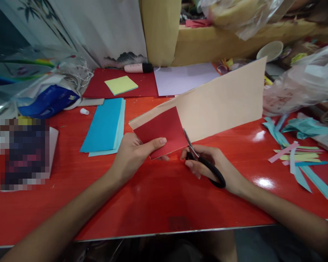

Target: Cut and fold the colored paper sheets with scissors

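Observation:
My left hand (133, 154) pinches the lower left of a folded red paper (164, 131), thumb on top, holding it just above the red table (153, 196). My right hand (210, 163) grips black-handled scissors (205, 163). Their blades reach up to the red paper's right edge. A large beige sheet (221, 102) lies tilted right behind the red paper.
Blue paper sheets (105, 125) lie to the left, a yellow-green pad (121, 84) and a lilac sheet (180, 78) farther back. Coloured paper strips (297, 156) are scattered at the right, beside plastic bags (303, 83). A blue packet (47, 102) and a blurred object (23, 153) sit at left.

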Action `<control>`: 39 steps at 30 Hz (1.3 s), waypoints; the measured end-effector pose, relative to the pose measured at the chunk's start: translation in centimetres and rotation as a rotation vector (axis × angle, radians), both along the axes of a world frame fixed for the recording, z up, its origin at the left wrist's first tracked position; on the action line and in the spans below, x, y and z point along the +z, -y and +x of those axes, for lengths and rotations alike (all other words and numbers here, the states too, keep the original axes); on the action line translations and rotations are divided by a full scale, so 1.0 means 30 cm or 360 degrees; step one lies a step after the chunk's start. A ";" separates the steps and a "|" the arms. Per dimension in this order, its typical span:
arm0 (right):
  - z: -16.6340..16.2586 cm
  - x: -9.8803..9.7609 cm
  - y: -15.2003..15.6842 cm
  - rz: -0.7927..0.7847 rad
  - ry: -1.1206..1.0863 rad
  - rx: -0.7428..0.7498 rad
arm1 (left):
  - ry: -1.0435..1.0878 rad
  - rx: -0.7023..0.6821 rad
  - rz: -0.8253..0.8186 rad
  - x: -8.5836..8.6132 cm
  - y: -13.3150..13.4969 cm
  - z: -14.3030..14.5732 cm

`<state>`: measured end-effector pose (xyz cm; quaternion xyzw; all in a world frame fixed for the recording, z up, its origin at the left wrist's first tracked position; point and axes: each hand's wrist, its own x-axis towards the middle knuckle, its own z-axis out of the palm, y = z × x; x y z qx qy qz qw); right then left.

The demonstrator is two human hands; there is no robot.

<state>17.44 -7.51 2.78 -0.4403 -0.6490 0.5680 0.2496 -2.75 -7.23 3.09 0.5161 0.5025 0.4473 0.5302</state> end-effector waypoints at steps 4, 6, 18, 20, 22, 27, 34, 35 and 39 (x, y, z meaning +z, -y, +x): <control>-0.005 -0.004 0.003 0.0002 -0.0002 0.0019 | 0.0012 -0.0042 -0.0008 0.003 -0.001 0.001; -0.008 -0.004 0.003 0.0006 0.0004 0.0012 | 0.0014 -0.0049 -0.0007 0.005 -0.001 0.003; -0.003 -0.014 0.012 0.0084 0.0009 0.0058 | 0.0017 -0.0031 -0.0021 0.016 -0.001 0.007; -0.004 -0.017 0.013 0.0108 0.0008 0.0058 | 0.0027 -0.0041 -0.0012 0.017 0.000 0.007; -0.004 -0.019 0.015 0.0138 0.0002 0.0051 | 0.0017 -0.0039 -0.0012 0.017 0.000 0.008; -0.004 -0.018 0.019 0.0169 -0.0004 0.0043 | -0.0002 -0.0027 0.0013 0.017 0.001 0.008; -0.009 -0.015 0.018 0.0166 0.0016 0.0010 | 0.0091 -0.0058 0.0035 0.015 0.002 0.005; -0.010 -0.016 0.018 0.0175 0.0012 0.0004 | 0.0103 -0.0059 0.0038 0.016 0.002 0.005; -0.012 -0.020 0.020 0.0203 0.0006 -0.0010 | 0.0072 -0.0071 0.0064 0.017 0.002 0.006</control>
